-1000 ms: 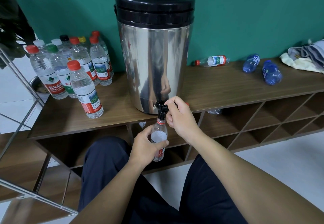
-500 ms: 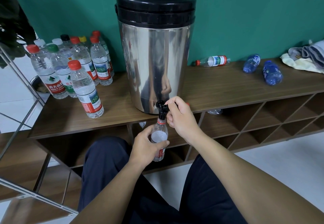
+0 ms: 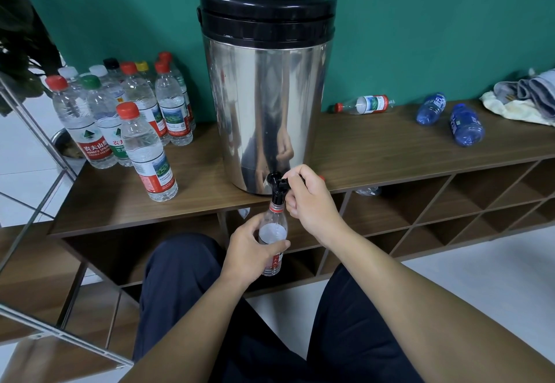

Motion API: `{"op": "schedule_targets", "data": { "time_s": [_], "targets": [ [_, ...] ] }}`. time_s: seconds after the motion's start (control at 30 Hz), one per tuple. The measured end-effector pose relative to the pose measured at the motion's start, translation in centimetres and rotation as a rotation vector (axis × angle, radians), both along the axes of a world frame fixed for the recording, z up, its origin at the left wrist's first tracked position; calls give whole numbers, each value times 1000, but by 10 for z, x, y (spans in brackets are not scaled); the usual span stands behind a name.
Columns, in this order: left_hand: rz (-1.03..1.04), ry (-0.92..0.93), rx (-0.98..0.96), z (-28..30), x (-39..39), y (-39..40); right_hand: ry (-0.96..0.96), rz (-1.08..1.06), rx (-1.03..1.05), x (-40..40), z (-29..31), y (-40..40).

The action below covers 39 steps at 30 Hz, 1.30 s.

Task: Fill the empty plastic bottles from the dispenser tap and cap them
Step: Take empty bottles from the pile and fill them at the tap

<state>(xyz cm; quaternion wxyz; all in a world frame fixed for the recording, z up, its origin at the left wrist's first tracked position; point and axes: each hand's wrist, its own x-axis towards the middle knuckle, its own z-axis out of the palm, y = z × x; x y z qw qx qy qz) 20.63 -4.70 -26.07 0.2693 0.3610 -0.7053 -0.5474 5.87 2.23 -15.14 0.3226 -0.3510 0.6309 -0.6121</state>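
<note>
A tall steel dispenser (image 3: 264, 106) with a black lid stands on the wooden shelf top (image 3: 390, 154). Its black tap (image 3: 277, 183) juts out at the front edge. My left hand (image 3: 252, 250) grips a clear uncapped bottle (image 3: 272, 232) upright, with its mouth right under the tap spout; water shows inside up to its shoulder. My right hand (image 3: 309, 199) curls around the tap lever. A bit of red, perhaps a cap, peeks out behind that hand. Several capped, filled bottles (image 3: 132, 112) stand at the left of the shelf.
One clear bottle (image 3: 365, 105) with a red cap and two blue bottles (image 3: 450, 117) lie on their sides right of the dispenser. Folded cloths (image 3: 528, 94) sit at the far right. Open cubbies run under the shelf. A metal frame (image 3: 36, 148) slants along the left.
Both hands hold the same places. The water level in the held bottle has risen slightly.
</note>
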Motion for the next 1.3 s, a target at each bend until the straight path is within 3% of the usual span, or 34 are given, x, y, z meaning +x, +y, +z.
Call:
{"op": "schedule_targets", "data": {
  "time_s": [1.3],
  "targets": [
    [-5,-17,-3,2,0,1,22,2,-13,-2,-4,0]
  ]
}}
